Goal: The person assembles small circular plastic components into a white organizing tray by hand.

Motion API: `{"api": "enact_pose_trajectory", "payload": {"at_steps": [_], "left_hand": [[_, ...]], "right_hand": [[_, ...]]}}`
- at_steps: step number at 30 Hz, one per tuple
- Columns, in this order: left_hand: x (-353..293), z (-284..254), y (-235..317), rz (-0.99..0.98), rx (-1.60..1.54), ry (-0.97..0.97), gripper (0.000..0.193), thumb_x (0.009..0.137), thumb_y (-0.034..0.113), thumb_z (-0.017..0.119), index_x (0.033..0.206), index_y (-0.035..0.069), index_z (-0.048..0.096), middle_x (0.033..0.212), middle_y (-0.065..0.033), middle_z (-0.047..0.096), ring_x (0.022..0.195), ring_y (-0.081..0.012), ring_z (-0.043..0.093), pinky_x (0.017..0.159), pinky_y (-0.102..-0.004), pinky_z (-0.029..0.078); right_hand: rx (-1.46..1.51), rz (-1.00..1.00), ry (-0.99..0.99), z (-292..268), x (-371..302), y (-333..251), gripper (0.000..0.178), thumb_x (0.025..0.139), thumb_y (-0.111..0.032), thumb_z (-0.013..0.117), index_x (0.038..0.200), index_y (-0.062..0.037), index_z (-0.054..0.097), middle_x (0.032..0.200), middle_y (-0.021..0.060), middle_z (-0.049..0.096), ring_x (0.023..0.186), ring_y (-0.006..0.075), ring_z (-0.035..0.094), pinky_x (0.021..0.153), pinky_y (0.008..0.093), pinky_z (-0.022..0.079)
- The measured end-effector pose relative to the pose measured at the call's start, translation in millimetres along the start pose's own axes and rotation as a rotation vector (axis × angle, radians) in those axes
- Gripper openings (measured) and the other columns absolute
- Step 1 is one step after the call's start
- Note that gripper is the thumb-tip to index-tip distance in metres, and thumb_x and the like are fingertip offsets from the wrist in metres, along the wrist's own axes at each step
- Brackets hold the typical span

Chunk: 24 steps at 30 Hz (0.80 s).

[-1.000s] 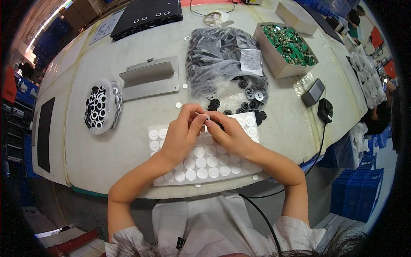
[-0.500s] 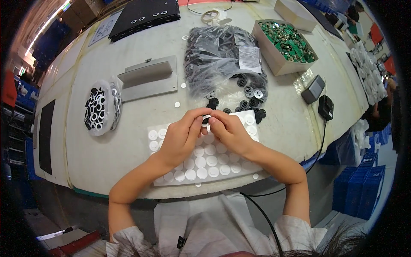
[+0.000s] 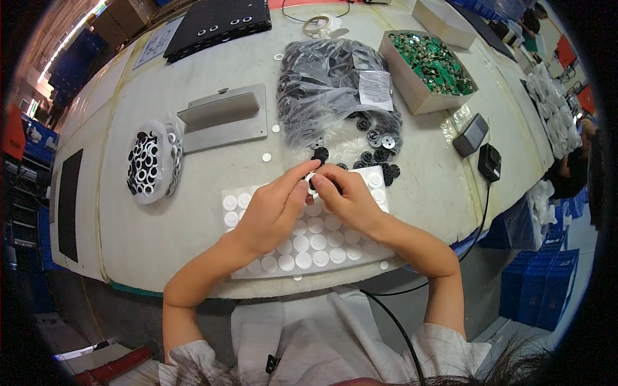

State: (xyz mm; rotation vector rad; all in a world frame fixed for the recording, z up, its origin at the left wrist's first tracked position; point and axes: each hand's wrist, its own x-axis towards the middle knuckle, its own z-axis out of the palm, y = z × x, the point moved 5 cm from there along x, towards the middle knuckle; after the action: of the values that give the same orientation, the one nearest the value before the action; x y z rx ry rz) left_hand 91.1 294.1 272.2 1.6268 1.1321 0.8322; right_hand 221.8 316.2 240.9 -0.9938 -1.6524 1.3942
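Note:
Above the far part of a white tray (image 3: 239, 271) my two hands meet, fingertips pinched together. Between them is a small round white part with a black centre (image 3: 311, 182); fingers cover much of it. My left hand (image 3: 273, 206) grips it from the left, my right hand (image 3: 351, 198) from the right. Rows of round white caps (image 3: 300, 244) sit on the tray under my wrists. Just beyond my fingertips lie loose black round parts (image 3: 320, 154), beside a clear plastic bag (image 3: 335, 83) full of dark parts.
To the left are a bag of black-and-white rings (image 3: 147, 164) and a grey metal bracket (image 3: 225, 112). A box of green circuit boards (image 3: 428, 61) stands at the far right, near a small dark box (image 3: 471, 135) and a black cabled device (image 3: 490, 161). A black case (image 3: 219, 26) lies at the back.
The white part between my fingers has turned, so its round face with the black centre shows more. My right fingers have shifted slightly around it; both forearms stay nearly in place.

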Motion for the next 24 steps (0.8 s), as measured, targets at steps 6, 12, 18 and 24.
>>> {"api": "enact_pose_trajectory", "payload": {"at_steps": [6,12,18,24], "left_hand": [[0.7,-1.5,5.4,0.100,0.075,0.000,0.036,0.093,0.012,0.038,0.128,0.004,0.043,0.086,-0.0026,0.054,0.075,-0.0062,0.050,0.067,-0.0203,0.043],[0.6,-3.1,-0.9,0.004,-0.085,-0.036,0.033,0.095,0.012,0.038,0.126,0.002,0.044,0.093,-0.0106,0.058,0.072,-0.0114,0.055,0.067,-0.0234,0.045],[0.9,1.3,-2.9,0.055,-0.008,0.046,0.028,0.095,0.012,0.034,0.117,0.002,0.049,0.078,-0.0037,0.060,0.065,-0.0079,0.056,0.057,-0.0214,0.045],[1.9,4.0,-7.0,0.053,0.074,0.128,0.019,0.090,0.010,0.044,0.106,0.002,0.052,0.075,-0.0090,0.062,0.064,-0.0136,0.062,0.059,-0.0268,0.049]], "right_hand": [[-0.003,-0.001,-0.014,0.8,-0.2,-0.6,0.023,0.090,-0.023,0.051,0.092,-0.0004,0.055,0.070,0.0052,0.056,0.061,0.0096,0.047,0.055,0.0260,0.039],[0.033,-0.031,-0.025,1.3,0.2,2.3,0.019,0.090,-0.019,0.050,0.091,-0.0007,0.052,0.071,0.0044,0.055,0.061,0.0097,0.046,0.056,0.0256,0.040],[0.030,-0.013,-0.010,-0.2,-1.3,5.0,0.020,0.090,-0.020,0.049,0.087,-0.0005,0.053,0.065,0.0045,0.053,0.059,0.0095,0.045,0.053,0.0257,0.038],[-0.032,0.008,0.039,-1.4,0.7,13.3,0.026,0.091,-0.022,0.046,0.080,0.0005,0.053,0.059,0.0075,0.050,0.053,0.0122,0.043,0.049,0.0282,0.036]]}}
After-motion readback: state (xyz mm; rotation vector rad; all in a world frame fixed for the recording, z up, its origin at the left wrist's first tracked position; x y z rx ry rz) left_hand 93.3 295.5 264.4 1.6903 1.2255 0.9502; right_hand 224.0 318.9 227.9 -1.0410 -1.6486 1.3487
